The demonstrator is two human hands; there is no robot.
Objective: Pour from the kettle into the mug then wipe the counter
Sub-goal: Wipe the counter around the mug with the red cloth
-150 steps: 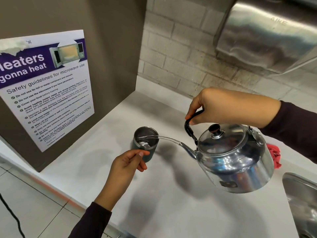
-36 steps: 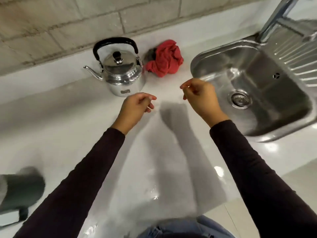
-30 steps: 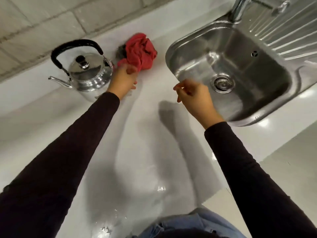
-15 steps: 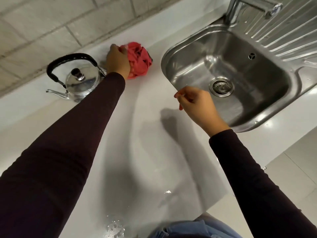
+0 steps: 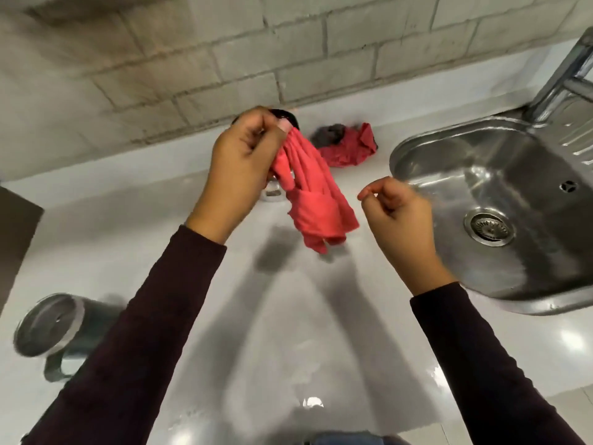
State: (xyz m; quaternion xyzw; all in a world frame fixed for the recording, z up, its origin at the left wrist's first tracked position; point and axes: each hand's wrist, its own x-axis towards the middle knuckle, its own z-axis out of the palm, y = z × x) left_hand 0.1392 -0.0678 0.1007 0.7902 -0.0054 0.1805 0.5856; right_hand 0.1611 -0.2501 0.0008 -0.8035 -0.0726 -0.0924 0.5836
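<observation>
Red cloth (image 5: 313, 194) hangs lengthwise from my pinching left hand (image 5: 239, 168) — my right hand (image 5: 396, 210), loosely curled and empty, waits just beside its lower end.

- Single view: head-worn wide-angle camera, looking forward and steeply down over the counter (image 5: 134, 239) edge.
- Facing: toward the block wall (image 5: 192, 59); sink (image 5: 449, 149) lies to the right.
- Range: close; both forearms reach in from the lower edge.
- No second view.
</observation>
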